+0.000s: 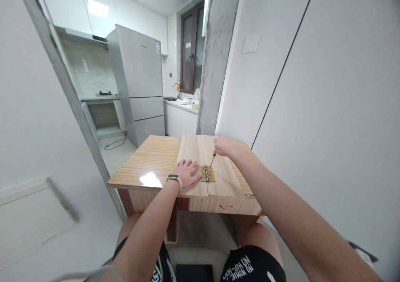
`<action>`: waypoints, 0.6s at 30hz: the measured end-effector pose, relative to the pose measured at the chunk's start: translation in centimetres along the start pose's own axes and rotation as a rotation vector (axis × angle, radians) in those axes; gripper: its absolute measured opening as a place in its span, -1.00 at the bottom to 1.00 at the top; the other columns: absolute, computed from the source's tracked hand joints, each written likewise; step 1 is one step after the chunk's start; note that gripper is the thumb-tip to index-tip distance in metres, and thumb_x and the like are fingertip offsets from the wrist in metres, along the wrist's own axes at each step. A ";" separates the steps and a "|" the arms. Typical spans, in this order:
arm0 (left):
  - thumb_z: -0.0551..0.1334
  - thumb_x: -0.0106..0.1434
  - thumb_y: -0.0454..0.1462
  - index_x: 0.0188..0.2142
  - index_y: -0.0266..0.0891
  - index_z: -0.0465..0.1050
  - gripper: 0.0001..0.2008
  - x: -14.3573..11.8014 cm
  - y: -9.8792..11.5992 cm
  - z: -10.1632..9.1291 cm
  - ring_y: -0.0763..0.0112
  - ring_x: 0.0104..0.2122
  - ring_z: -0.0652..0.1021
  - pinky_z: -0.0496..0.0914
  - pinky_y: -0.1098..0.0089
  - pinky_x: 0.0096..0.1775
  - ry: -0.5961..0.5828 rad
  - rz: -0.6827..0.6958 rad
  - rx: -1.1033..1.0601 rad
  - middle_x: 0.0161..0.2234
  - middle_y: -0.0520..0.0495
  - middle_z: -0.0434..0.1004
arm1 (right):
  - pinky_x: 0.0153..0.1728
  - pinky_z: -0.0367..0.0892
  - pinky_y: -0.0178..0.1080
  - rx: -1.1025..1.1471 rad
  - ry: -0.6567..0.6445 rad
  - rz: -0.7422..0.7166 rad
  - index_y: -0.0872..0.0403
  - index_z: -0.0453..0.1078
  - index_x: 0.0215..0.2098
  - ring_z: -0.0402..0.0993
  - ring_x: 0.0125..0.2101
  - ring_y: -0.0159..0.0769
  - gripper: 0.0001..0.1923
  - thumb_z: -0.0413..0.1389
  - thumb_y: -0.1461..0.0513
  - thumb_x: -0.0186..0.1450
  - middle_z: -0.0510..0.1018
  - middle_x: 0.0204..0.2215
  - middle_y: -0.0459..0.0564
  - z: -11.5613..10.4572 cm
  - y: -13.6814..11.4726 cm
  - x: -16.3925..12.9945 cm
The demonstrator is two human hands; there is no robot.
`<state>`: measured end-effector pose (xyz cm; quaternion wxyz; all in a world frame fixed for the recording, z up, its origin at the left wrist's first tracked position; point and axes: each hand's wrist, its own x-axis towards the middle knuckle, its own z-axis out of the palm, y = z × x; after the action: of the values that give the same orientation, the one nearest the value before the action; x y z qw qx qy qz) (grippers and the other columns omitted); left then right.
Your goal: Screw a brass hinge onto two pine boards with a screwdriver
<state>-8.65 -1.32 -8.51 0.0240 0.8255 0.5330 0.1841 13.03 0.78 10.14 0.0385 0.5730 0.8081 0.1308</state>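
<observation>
A brass hinge [206, 174] lies spread flat across the seam between two pale wooden boards [223, 182] on the desk. My right hand [225, 146] is closed round the handle of a screwdriver [213, 158], whose shaft slants down to the hinge's upper right part. The handle is mostly hidden in the fist. Resting flat on the left board, my left hand [187, 173] has its fingers spread, with the thumb close to the hinge's left edge. Whether a screw sits under the screwdriver tip is too small to tell.
The boards lie on a striped wooden desk [146, 159] with a drawer [218, 205] in its front. A white wall [312, 119] runs close along the right side. Beyond the desk stand a grey fridge [145, 73] and a sink counter [181, 117]. A cable [115, 144] lies on the floor.
</observation>
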 end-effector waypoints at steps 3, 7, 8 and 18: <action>-0.01 0.26 0.33 0.37 0.12 0.12 -0.21 0.1 0.1 0.0 -0.09 0.30 0.18 0.06 -0.06 0.28 -0.010 -0.014 0.003 0.33 -0.08 0.23 | -0.06 0.39 -0.16 0.005 0.015 0.032 0.21 0.55 -0.05 0.57 -0.04 -0.01 -0.67 0.01 0.27 0.36 0.61 -0.09 0.36 0.1 -0.2 -0.2; 0.00 0.25 0.33 0.37 0.13 0.14 -0.21 0.1 0.1 0.0 -0.09 0.30 0.18 0.05 -0.06 0.28 -0.010 -0.020 0.004 0.33 -0.06 0.24 | -0.08 0.41 -0.16 0.010 0.031 0.030 0.20 0.55 -0.05 0.57 -0.04 0.01 -0.67 0.02 0.26 0.35 0.61 -0.10 0.35 0.2 -0.1 -0.4; 0.00 0.25 0.33 0.36 0.13 0.14 -0.21 0.1 0.1 0.0 -0.09 0.30 0.19 0.06 -0.06 0.28 -0.007 -0.016 0.003 0.32 -0.06 0.24 | -0.09 0.41 -0.16 0.014 0.030 0.037 0.19 0.55 -0.05 0.57 -0.05 0.01 -0.67 0.02 0.26 0.35 0.61 -0.10 0.35 0.3 -0.1 -0.3; -0.02 0.25 0.34 0.38 0.07 0.10 -0.17 0.2 0.0 0.1 -0.08 0.30 0.18 0.07 -0.04 0.27 -0.009 -0.007 0.001 0.33 -0.10 0.23 | -0.16 0.36 -0.23 0.140 -0.008 0.108 0.15 0.46 0.03 0.56 -0.07 -0.08 -0.68 0.03 0.18 0.40 0.60 -0.06 0.28 1.3 -0.3 -0.1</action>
<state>-8.53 -1.10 -8.52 0.0265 0.8244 0.5360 0.1800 13.09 0.77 8.75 -0.0058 0.6177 0.7829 0.0736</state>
